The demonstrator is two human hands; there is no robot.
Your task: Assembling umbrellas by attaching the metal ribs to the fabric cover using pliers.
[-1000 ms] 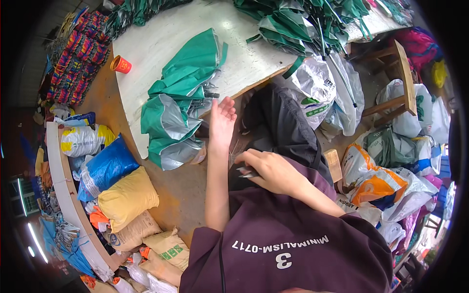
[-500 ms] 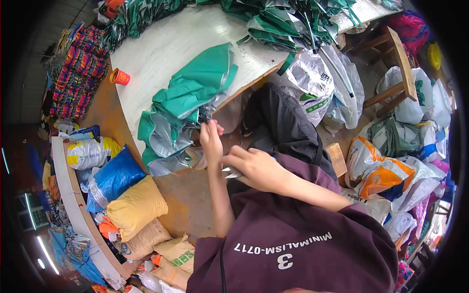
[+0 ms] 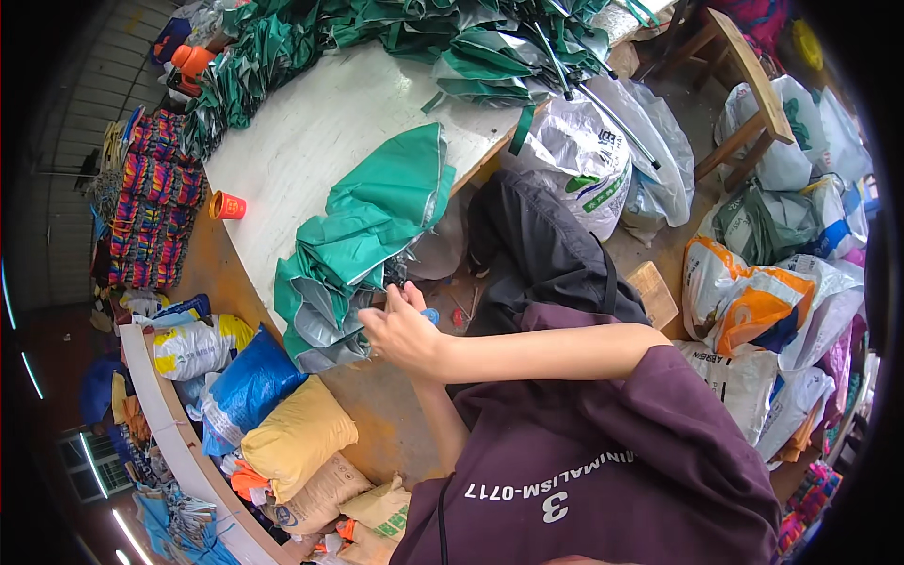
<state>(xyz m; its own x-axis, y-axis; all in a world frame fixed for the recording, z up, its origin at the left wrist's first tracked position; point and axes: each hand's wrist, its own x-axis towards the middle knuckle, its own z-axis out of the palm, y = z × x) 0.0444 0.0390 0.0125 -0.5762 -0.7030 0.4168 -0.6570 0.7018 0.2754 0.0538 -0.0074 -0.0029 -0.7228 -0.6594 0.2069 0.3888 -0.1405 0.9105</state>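
Note:
A green umbrella (image 3: 367, 221) with a silver lining lies bunched on the near corner of the white table, part of it hanging over the edge. My left hand (image 3: 411, 298) is closed on the dark gathered ribs at the umbrella's inner end, partly covered by my other hand. Right against it, my right hand (image 3: 407, 337) is closed, its fingers at the ribs. A round blue piece (image 3: 430, 315) shows beside that hand; it may belong to the metal hand tool held there half a second ago, whose jaws are now hidden.
Green umbrellas (image 3: 273, 56) are heaped along the far side of the white table (image 3: 311, 122). An orange cup (image 3: 227, 205) stands at its left edge. Stuffed sacks (image 3: 301, 424) lie at left, plastic bags (image 3: 749, 292) at right, near a wooden stool (image 3: 753, 80).
My right hand has moved left and forward, from beside my left wrist to the umbrella's ribs. The metal jaws have gone out of sight. The whole view has shifted slightly.

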